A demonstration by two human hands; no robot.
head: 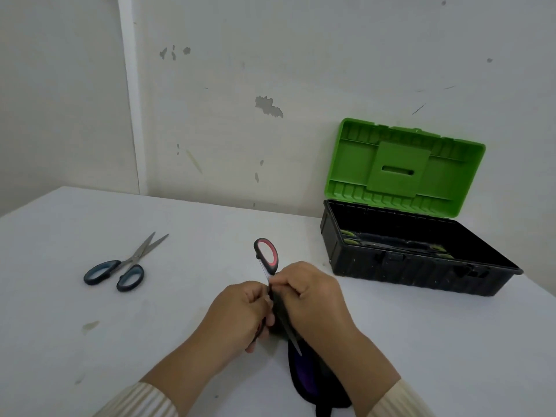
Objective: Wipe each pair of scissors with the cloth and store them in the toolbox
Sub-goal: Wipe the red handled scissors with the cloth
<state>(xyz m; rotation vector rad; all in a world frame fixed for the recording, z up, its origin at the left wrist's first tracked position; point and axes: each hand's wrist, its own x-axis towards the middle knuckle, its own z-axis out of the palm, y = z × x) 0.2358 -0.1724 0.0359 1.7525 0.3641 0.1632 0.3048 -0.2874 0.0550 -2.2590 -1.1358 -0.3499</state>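
Note:
Red-and-black-handled scissors [267, 254] are held open between my hands above the white table [150, 326]; one handle loop sticks up and a blade points down toward me. My left hand [240, 311] grips the lower handle. My right hand [313, 299] presses a dark black-and-purple cloth [307, 377] around the blade. A second pair, blue-handled scissors [120, 270], lies partly open on the table to the left. The toolbox [421, 266], black with a raised green lid [403, 167], stands open at the right against the wall.
Some green-and-black tools [391, 243] lie inside the toolbox. The wall [270, 100] runs along the table's far edge, with a corner at the left. A small stain [90, 325] marks the tabletop on the left.

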